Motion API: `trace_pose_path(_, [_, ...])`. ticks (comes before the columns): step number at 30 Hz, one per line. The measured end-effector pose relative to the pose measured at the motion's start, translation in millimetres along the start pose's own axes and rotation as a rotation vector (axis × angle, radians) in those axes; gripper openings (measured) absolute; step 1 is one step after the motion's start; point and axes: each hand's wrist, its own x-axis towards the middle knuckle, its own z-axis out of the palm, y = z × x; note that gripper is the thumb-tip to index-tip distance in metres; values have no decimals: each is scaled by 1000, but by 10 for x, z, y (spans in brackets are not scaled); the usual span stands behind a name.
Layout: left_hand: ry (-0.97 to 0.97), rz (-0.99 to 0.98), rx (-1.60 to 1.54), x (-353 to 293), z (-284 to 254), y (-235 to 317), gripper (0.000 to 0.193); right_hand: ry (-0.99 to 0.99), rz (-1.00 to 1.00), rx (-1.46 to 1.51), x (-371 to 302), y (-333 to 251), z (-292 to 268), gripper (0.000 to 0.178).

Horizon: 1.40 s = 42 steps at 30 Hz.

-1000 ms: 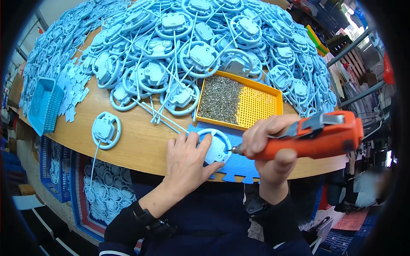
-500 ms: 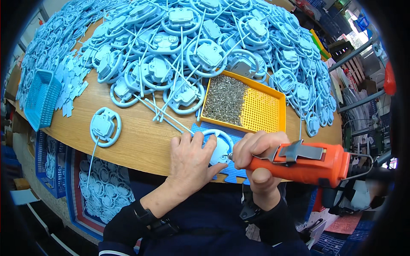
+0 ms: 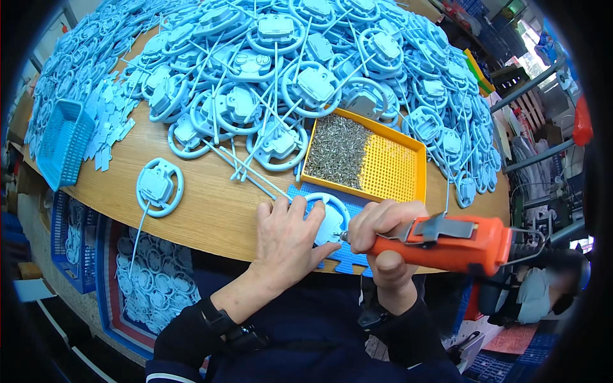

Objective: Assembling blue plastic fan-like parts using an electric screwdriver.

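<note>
Screwdriver (image 3: 456, 250), orange, clasped in right hand (image 3: 389, 264) — tip at blue wheel (image 3: 330, 227), left hand (image 3: 287, 237) spread against its rim

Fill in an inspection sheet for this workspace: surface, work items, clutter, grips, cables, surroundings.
Surface: brown wood-grain table; blue foam mat with interlocking edge, beneath the work.
Work items: light-blue plastic wheel-shaped part on the mat; orange power screwdriver, tip at the part; yellow perforated plastic tray, small silver metal screws massed on its left side.
Clutter: large heap of light-blue plastic parts; light-blue rectangular plastic basket; flat light-blue pieces.
Grips: left hand rests on the part; right hand wraps the screwdriver.
Cables: dark shape behind the screwdriver; cannot tell whether a cord.
Surroundings: blue plastic crate lower left; grey metal rail at right.
</note>
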Motion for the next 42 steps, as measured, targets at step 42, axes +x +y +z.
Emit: trace_pose_path(42, [206,183,166,1283,-441,-954,60,408,-175,31,986,641,-1512,32])
